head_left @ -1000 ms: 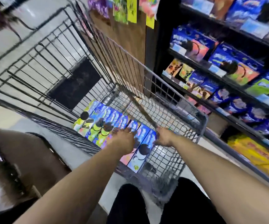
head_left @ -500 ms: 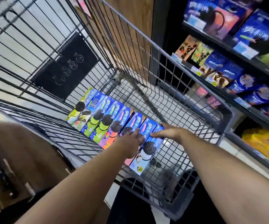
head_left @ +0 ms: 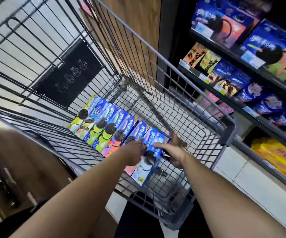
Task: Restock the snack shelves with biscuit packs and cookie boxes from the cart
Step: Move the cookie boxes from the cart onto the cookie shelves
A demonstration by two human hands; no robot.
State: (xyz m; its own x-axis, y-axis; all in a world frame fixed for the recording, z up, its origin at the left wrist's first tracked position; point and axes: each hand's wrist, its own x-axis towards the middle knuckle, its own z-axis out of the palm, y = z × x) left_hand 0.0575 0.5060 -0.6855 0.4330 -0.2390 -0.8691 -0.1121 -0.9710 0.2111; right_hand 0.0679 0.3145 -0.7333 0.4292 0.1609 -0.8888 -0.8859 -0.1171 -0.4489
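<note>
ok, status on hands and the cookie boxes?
Right hand gripping end cookie box in cart. Left hand flat on neighbouring box. Row packed tight against it.

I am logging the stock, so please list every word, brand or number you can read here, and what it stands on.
"ON": twice, above round icons on the black plaque on the cart; perhaps "NO" upside down.
On the cookie boxes: white lettering, too blurred.
On the shelf price tags: too small.
On the yellow pack: red characters, blurred.
</note>
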